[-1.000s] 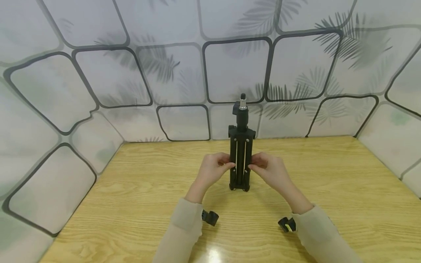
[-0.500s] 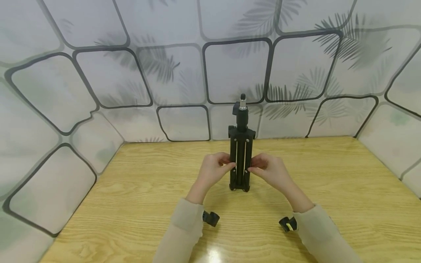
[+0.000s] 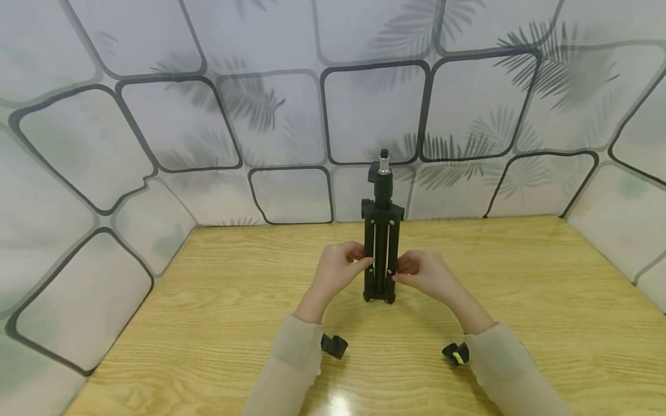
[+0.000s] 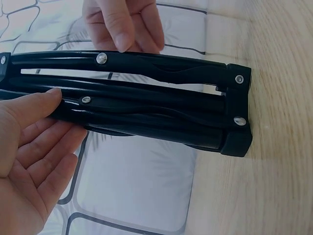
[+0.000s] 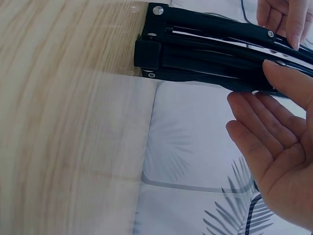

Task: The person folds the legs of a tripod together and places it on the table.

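A folded black tripod light stand (image 3: 381,248) is upright on the table, its silver stud and side knobs at the top. My left hand (image 3: 335,268) pinches its left leg between thumb and fingers, about midway up the legs. On the opposite side, my right hand (image 3: 426,274) holds the right leg a little lower, thumb in front. The left wrist view shows riveted legs (image 4: 161,115) lying close to the centre tube, with the left thumb across one leg. In the right wrist view, the right hand (image 5: 279,142) has its thumb and fingers on either side of a leg.
The stand rests on a wood-grain table (image 3: 234,300). Behind it rises a wall (image 3: 374,115) with a stone-and-leaf pattern, which also closes in both sides. Small black devices, one at the left cuff (image 3: 334,346) and one at the right cuff (image 3: 491,346), sit under the wrists.
My right hand has slid slightly down along the right leg. The left hand and the stand have stayed in place.
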Motion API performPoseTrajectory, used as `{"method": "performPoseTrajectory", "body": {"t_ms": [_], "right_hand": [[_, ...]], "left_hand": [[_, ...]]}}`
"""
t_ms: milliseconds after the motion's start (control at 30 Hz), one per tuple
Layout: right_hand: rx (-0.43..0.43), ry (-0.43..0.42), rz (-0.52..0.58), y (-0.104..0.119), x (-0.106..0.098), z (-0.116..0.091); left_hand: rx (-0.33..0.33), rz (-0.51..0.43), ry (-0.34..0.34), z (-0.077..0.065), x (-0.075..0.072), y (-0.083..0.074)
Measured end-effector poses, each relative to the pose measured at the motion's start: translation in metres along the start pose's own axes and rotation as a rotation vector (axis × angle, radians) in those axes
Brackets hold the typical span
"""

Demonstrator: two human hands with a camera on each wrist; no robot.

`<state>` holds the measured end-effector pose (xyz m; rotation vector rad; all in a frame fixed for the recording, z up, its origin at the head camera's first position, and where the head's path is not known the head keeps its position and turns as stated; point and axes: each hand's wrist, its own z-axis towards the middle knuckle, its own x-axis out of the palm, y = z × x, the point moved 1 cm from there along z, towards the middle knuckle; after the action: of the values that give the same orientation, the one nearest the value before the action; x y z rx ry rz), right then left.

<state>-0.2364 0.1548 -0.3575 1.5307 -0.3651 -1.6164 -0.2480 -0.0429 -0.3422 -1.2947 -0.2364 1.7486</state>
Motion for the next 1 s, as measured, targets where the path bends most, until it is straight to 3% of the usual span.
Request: {"method": "performPoseTrajectory", "body": {"t_ms": [500,800,900,1000], "right_hand": [[0.006,0.047,0.014,-0.007,0.009,0.0],[-0.011,0.028,-0.017,-0.006,0.01,-0.001],[-0.023,0.028,-0.015,-0.005,0.011,0.0],[-0.031,0.03,-0.02,-0.006,0.012,0.002]], "left_hand": [[0.007,-0.001,0.002,-0.001,0.002,-0.001],[0.023,0.001,0.032,0.003,0.0,0.0],[0.024,-0.016,0.004,0.002,-0.006,0.001],[0.027,-0.069,-0.081,0.002,-0.015,0.002]]}}
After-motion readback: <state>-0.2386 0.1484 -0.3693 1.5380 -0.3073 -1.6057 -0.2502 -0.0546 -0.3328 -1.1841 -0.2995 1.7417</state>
